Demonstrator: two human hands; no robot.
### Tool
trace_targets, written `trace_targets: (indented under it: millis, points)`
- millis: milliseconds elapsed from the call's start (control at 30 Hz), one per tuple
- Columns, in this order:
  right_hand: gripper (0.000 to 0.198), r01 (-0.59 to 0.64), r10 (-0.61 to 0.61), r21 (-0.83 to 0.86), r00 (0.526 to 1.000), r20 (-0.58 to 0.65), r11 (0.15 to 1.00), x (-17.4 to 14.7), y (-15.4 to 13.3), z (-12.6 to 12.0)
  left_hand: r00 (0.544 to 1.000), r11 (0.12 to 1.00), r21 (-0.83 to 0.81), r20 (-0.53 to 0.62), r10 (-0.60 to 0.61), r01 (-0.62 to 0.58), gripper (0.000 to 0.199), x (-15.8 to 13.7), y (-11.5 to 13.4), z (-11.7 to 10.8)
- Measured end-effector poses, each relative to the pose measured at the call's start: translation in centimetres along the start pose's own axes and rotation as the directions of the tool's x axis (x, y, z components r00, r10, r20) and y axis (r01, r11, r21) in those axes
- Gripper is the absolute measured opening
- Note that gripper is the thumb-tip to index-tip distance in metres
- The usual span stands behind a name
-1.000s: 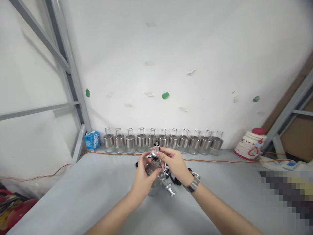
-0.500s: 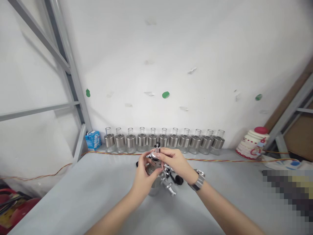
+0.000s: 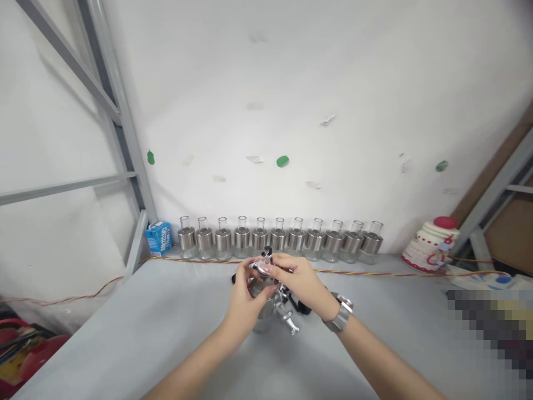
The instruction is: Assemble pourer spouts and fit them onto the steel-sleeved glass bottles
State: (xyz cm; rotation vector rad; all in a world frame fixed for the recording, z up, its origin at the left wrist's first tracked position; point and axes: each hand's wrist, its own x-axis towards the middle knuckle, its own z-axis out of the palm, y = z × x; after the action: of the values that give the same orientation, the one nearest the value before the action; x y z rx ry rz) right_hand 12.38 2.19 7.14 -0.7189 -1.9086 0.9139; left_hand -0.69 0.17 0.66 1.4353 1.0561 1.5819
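Observation:
A glass bottle with a metal band (image 3: 264,323) stands on the grey table in front of me. My left hand (image 3: 245,297) is closed around its upper part. On top of the bottle's mouth, my right hand (image 3: 300,280) grips a silver pourer cap (image 3: 264,269) with a black tip, thumb and fingers pressed against it. The seam between cap and bottle neck is hidden by my fingers. Just right of the bottle lie loose silver and black pourer caps (image 3: 288,319), partly covered by my right hand.
A row of several glass bottles with metal bands (image 3: 315,240) lines the wall. At the back left stands a blue box (image 3: 159,239), at the back right a white and red jar (image 3: 431,244). A twisted red-yellow cable (image 3: 358,273) crosses the table behind my hands.
My right hand has turned slightly around the pourer cap, its wrist shifting a little right and down. The cap's black tip has rotated slightly. My left hand stays on the bottle.

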Motion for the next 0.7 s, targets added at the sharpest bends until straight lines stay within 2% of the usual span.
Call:
trace_targets:
  millis: [300,400,467,600,633,700]
  points:
    - [0.026,0.013,-0.008,-0.167,1.000,0.028,0.986,-0.3,-0.5,-0.1,1.000,1.000,0.022,-0.002,-0.007,0.007,0.052,-0.5,-0.2,0.1]
    - [0.024,0.009,-0.006,-0.112,1.000,0.025,0.994,-0.6,-0.3,0.0,1.000,0.999,0.043,-0.001,0.030,-0.030,0.052,-0.8,0.0,0.0]
    - [0.025,-0.010,0.010,0.007,1.000,0.009,1.000,-0.9,0.3,-0.1,0.997,0.996,0.044,-0.023,0.075,-0.074,0.050,-1.0,0.3,-0.3]
    - [0.040,-0.099,0.132,0.235,0.983,-0.128,0.967,-2.2,2.4,0.6,0.978,0.992,-0.050,-0.178,0.106,-0.116,0.037,-0.3,0.8,-1.0]
    - [0.047,-0.127,0.162,0.233,0.977,-0.138,0.964,-2.6,3.0,1.1,0.973,0.992,-0.074,-0.213,0.088,-0.106,0.036,0.0,0.8,-1.2]
    - [0.072,-0.166,0.186,0.180,0.977,-0.101,0.970,-3.5,3.9,2.4,0.963,0.992,-0.107,-0.266,0.041,-0.072,0.034,0.4,0.6,-1.4]
